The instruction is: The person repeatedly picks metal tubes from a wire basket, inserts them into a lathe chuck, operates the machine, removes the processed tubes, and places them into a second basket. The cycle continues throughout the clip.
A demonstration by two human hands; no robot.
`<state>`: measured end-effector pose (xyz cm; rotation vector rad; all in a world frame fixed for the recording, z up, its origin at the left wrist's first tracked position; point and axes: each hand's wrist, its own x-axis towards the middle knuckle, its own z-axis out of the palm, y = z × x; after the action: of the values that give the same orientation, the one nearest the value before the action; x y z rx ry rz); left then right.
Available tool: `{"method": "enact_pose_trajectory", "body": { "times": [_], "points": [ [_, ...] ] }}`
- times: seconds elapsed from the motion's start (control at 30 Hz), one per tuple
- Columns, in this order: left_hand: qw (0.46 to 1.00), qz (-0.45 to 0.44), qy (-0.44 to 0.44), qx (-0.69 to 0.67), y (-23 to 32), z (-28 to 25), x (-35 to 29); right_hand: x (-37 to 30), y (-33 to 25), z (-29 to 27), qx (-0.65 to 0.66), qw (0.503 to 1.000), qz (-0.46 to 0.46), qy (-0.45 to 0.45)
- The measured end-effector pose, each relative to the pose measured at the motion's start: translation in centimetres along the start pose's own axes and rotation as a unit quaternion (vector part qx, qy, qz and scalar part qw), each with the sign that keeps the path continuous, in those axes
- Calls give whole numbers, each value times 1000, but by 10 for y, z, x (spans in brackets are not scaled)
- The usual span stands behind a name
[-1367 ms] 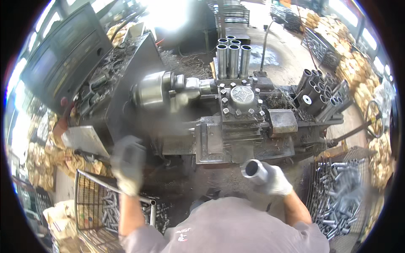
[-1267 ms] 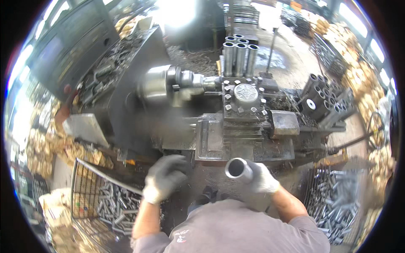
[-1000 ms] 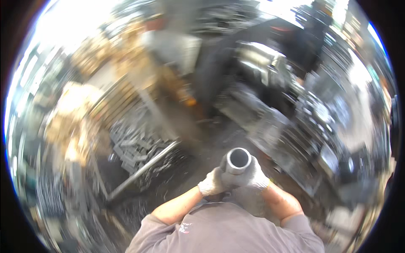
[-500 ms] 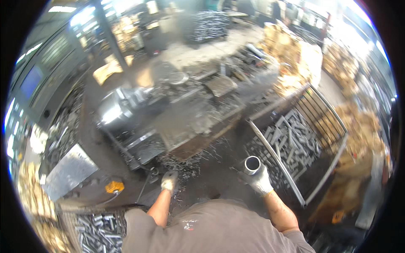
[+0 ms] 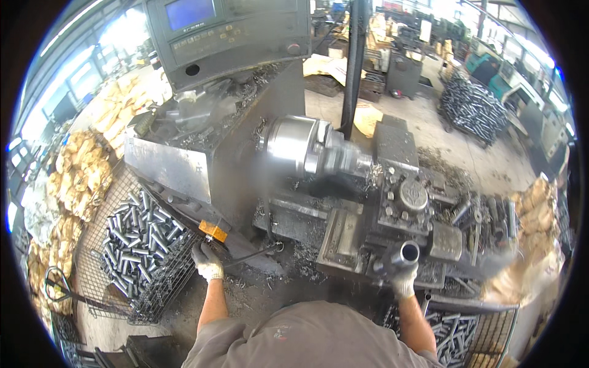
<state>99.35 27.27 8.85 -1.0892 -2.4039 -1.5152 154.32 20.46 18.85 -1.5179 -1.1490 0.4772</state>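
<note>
My right hand [image 5: 403, 279], in a white and dark work glove, is closed round a short metal tube [image 5: 406, 252]. The tube's open end faces up, in front of the lathe's tool post [image 5: 405, 202]. My left hand [image 5: 207, 262], gloved the same way, reaches to just below a small orange box [image 5: 213, 231] at the machine's front. Its dark fingers look stretched out with nothing in them; whether they touch the box I cannot tell. Beyond both hands, the lathe's shiny chuck [image 5: 289, 146] looks blurred.
On the left stands a wire basket [image 5: 161, 300] of cut metal tubes. Another wire container [image 5: 500, 334] with metal pieces is at lower right. A control panel [image 5: 239, 43] rises at the back. Metal shavings [image 5: 304, 260] lie below the lathe; sacks [image 5: 531, 245] are at right.
My view has swung left, bringing the control panel and left basket into sight. My left hand has come to beside the orange box. My right hand still holds the tube, now in front of the lathe.
</note>
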Motion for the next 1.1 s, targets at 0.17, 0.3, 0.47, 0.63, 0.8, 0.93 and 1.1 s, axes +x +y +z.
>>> {"method": "enact_pose_trajectory", "body": {
  "times": [0.17,0.3,0.47,0.63,0.8,0.93,1.1],
  "points": [
    [996,73,-36,30,-19,20,19,27,-21,-70,-156,958,-82,-225],
    [994,4,-81,70,-66,12,27,108,-75,-143,-135,944,-36,-299],
    [861,-365,-184,-304,0,4,25,240,-129,-84,-64,969,-71,-226],
    [885,-345,-75,-303,11,29,-33,340,-103,28,-238,820,182,-488],
    [886,-299,-195,-297,51,19,-97,361,-59,83,-25,790,271,-549],
    [867,-339,-246,-269,44,10,-109,345,-57,106,-240,826,157,-485],
    [858,-391,-241,-231,28,-3,-117,362,-53,78,-199,832,179,-485]
  ]
}}
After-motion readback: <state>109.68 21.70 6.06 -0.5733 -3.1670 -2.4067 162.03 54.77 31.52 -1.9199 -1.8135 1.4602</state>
